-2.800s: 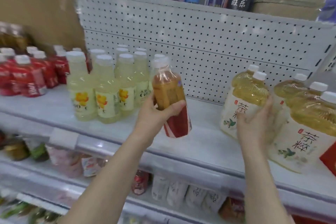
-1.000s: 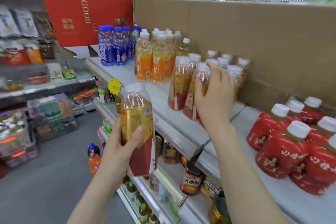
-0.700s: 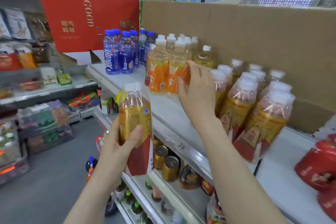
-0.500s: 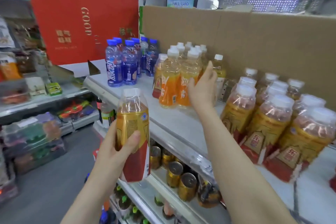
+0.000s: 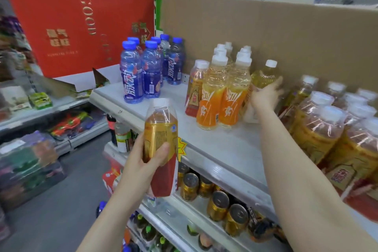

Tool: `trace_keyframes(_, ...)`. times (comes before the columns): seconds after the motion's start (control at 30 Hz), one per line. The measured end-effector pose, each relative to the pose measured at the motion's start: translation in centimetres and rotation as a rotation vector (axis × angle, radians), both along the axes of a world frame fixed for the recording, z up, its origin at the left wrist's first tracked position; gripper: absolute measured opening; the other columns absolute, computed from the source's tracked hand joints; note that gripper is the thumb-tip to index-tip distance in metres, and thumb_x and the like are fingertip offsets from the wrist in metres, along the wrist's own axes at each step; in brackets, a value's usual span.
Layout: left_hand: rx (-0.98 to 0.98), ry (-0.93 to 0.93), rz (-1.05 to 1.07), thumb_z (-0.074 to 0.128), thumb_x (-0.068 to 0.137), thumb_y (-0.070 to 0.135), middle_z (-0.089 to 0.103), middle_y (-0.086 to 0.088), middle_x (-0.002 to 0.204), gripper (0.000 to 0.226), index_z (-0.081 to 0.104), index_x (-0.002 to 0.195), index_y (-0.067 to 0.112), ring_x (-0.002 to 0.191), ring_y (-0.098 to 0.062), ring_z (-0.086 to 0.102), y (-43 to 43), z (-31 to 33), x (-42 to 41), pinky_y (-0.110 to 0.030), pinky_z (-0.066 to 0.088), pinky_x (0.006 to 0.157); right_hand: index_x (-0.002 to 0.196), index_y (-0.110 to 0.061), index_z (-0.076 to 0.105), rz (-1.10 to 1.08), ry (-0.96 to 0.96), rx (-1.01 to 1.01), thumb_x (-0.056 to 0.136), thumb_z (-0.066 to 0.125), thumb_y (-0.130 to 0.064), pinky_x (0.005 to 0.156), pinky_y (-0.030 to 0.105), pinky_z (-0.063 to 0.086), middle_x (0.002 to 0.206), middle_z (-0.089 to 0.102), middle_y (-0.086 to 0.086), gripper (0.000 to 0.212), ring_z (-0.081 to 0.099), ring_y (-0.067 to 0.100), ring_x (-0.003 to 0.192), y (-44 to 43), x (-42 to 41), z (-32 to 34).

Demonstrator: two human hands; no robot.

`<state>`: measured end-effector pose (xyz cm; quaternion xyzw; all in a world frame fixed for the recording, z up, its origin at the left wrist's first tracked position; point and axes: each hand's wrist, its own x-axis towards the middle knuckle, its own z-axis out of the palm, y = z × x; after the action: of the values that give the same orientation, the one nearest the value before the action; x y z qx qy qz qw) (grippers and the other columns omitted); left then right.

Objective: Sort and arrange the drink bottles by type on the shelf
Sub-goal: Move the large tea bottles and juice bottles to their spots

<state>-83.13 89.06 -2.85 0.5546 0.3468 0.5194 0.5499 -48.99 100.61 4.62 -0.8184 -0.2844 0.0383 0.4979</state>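
Bright, even light; wide-angle edges warped, blurred.

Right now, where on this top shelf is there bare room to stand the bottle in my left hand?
Bare shelf runs along the front edge, between the orange-label bottles and the gold-label bottles. A narrower gap separates the blue bottles. The back is crowded.

The bottle (image 5: 161, 147) in the left hand (image 5: 143, 161) is showing a gold upper label, a dark red lower band and a white cap. On the pale grey shelf (image 5: 214, 145), blue-capped bottles (image 5: 141, 69) are wearing blue labels, while orange-labelled bottles (image 5: 221, 96) are carrying white caps and yellow liquid. Behind, a red board (image 5: 67, 16) is bearing gold lettering beside plain brown cardboard (image 5: 266, 32).
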Motion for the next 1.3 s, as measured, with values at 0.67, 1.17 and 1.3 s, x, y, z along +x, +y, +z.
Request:
trace_keyframes(0.67, -0.074, -0.158, -0.052, 0.064, 0.077, 0.052, 0.07, 0.004, 0.12, 0.048, 0.056, 0.123, 0.041, 0.108, -0.021, 0.069, 4.2, 0.3, 3.9, -0.045, 0.057, 0.09, 0.163, -0.021, 0.0, 0.13, -0.317, 0.081, 0.096, 0.06, -0.049, 0.115, 0.047, 0.033, 0.16, 0.025, 0.016, 0.094, 0.034, 0.034, 0.145, -13.3, -10.5, -1.9)
trace_keyframes(1.17, 0.037, -0.068, -0.113, 0.07, 0.064, 0.061, 0.072, 0.006, 0.115, 0.055, 0.061, 0.117, 0.046, 0.105, -0.017, 0.07, 10.9, 0.1, -7.3, -0.041, 0.054, 0.092, 0.15, -0.003, 0.034, 0.134, -0.711, -0.465, 0.094, 0.056, -0.008, 0.118, 0.053, 0.031, 0.154, 0.027, 0.028, 0.061, 0.028, 0.052, 0.141, 8.0, -20.3, 4.2)
trace_keyframes(1.3, 0.01, -0.064, -0.116, 0.073, 0.072, 0.055, 0.073, 0.006, 0.114, 0.046, 0.062, 0.115, 0.045, 0.106, -0.019, 0.07, 12.5, -0.2, -9.6, -0.046, 0.053, 0.096, 0.133, -0.005, 0.05, 0.103, -0.811, -0.257, 0.097, 0.06, -0.011, 0.103, 0.044, 0.042, 0.142, 0.039, 0.019, 0.038, 0.046, 0.041, 0.121, 8.1, -21.5, 3.9)
